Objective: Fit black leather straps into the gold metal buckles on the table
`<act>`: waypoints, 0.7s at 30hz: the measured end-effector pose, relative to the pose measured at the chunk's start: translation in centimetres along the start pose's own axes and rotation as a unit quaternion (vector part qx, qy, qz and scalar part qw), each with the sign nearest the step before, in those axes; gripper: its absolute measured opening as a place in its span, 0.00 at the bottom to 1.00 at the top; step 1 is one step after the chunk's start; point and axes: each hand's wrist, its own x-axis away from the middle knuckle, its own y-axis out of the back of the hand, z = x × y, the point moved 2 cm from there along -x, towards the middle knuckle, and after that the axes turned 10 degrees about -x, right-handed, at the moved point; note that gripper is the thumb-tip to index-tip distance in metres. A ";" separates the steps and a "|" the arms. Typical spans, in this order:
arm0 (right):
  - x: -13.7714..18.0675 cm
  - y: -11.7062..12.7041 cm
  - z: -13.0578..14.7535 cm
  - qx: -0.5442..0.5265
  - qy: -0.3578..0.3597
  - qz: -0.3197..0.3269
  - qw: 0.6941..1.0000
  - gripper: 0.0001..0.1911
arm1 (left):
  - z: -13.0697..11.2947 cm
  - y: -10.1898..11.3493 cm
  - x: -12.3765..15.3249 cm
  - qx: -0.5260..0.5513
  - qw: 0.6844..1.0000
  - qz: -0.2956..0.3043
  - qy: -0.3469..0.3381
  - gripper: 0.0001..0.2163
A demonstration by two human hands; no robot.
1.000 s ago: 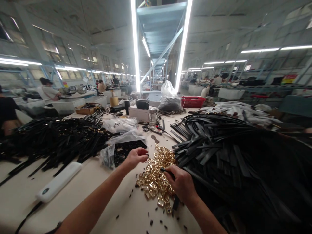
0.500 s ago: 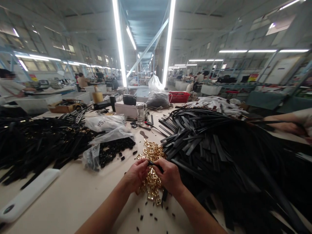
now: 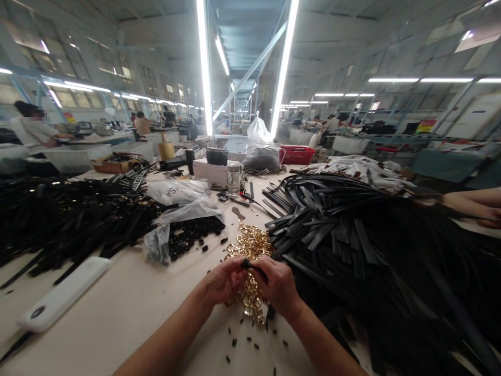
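Observation:
My left hand and my right hand meet over a heap of gold metal buckles on the pale table. Both hands pinch a narrow black strap between their fingertips. The strap's lower end hangs down below my right hand. A big mound of black straps lies just right of my right hand. Small black loops are scattered on the table below my hands.
A clear bag of black loops lies left of the buckles. More black straps pile up at the left, with a white power bank near them. A jar and boxes stand behind. Another person's hand reaches in at right.
My left hand came over from the bag of loops to join my right hand at the strap. The view has shifted a little.

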 end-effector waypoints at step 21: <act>-0.2 0.1 -1.2 0.037 -0.060 0.013 0.997 0.30 | -0.3 -0.4 -0.2 -0.244 0.954 -0.099 -0.146 0.14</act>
